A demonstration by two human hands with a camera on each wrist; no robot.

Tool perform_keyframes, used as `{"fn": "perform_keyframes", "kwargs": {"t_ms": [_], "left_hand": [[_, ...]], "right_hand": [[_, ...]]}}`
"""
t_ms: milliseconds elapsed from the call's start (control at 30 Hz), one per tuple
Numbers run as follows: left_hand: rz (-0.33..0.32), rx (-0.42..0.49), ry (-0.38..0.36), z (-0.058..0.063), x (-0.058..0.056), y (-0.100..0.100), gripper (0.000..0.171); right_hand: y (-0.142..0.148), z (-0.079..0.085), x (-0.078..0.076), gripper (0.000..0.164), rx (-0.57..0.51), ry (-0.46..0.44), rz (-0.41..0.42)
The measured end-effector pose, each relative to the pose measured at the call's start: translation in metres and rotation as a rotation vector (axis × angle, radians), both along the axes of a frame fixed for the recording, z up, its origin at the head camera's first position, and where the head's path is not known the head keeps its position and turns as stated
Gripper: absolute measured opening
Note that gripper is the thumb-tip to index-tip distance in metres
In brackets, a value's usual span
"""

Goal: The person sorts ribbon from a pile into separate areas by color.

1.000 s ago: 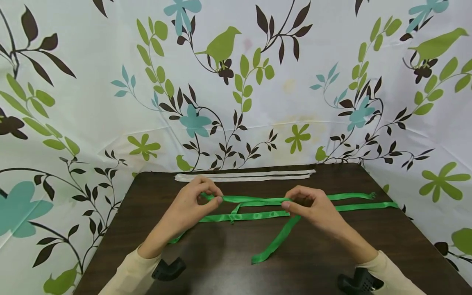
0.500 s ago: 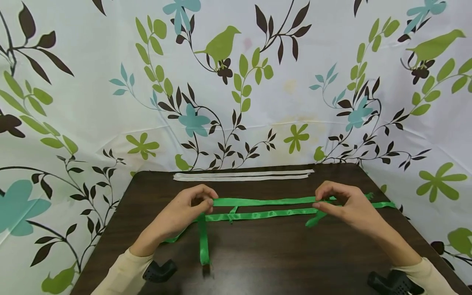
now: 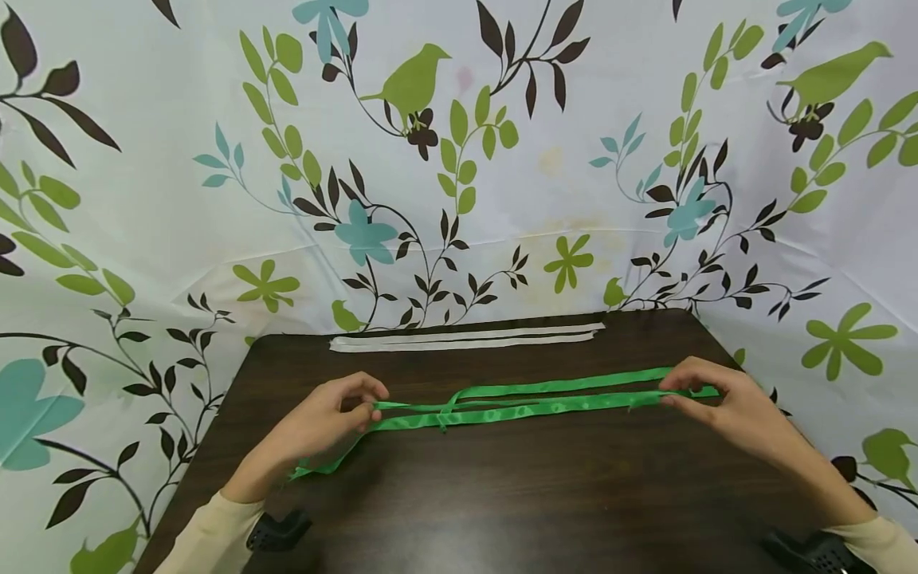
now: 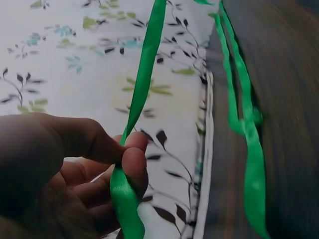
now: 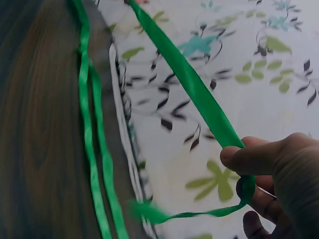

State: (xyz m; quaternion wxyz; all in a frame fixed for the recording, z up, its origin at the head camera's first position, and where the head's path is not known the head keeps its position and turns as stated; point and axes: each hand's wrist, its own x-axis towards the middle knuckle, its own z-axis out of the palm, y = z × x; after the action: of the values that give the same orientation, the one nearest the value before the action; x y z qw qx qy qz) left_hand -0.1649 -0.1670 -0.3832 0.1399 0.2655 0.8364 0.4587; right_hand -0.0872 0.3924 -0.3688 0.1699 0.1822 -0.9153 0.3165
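My left hand and right hand are spread apart over the dark table. A green satin ribbon stretches between them, pinched between thumb and fingertips at each side. Past the right fingertips, its loose tail bends away toward the table side of that view. More of the ribbon runs down below the left fingers. Beneath, green ribbon lengths lie across the table in two near-parallel rows, joined at a small knot left of centre. In the head view the held ribbon partly overlaps the lying ones.
Two white strips lie side by side along the far edge of the brown table. Behind it hangs a white cloth printed with birds, leaves and flowers. Dark wrist devices sit under both wrists.
My hands have drawn wide apart, the right going farthest, pulling the ribbon out between them. The ends that hung down in front of the table earlier no longer show there.
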Motion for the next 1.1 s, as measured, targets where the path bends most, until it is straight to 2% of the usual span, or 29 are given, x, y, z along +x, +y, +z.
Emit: {"fn": "perform_keyframes", "kwargs": {"t_ms": [100, 167, 267, 400, 500, 667, 900, 1100], "left_hand": [[0.022, -0.042, -0.012, -0.003, -0.004, -0.007, 0.016], [0.045, -0.069, -0.018, -0.006, -0.005, -0.011, 0.016], [0.067, -0.102, -0.026, -0.012, -0.007, -0.016, 0.016], [0.069, -0.128, -0.03, -0.022, -0.01, -0.023, 0.017], [0.074, -0.129, -0.052, -0.028, -0.012, -0.027, 0.021], [0.081, -0.122, -0.087, -0.038, -0.013, -0.028, 0.021], [0.064, -0.115, -0.129, -0.054, -0.016, -0.027, 0.019], [0.013, -0.128, -0.14, -0.064, -0.017, -0.021, 0.019]], "right_hand": [[0.017, -0.009, 0.0, 0.039, 0.039, 0.053, 0.016], [0.029, -0.015, 0.0, 0.041, 0.028, 0.059, 0.014], [0.047, -0.024, 0.001, 0.034, -0.039, 0.011, -0.026], [0.07, -0.034, 0.003, 0.02, -0.115, -0.094, -0.139], [0.087, -0.043, 0.002, 0.019, -0.098, -0.13, -0.204], [0.109, -0.062, -0.004, 0.02, -0.037, -0.14, -0.253], [0.137, -0.09, -0.019, 0.015, -0.024, -0.137, -0.327], [0.156, -0.11, -0.025, 0.012, -0.05, -0.109, -0.39]]}}
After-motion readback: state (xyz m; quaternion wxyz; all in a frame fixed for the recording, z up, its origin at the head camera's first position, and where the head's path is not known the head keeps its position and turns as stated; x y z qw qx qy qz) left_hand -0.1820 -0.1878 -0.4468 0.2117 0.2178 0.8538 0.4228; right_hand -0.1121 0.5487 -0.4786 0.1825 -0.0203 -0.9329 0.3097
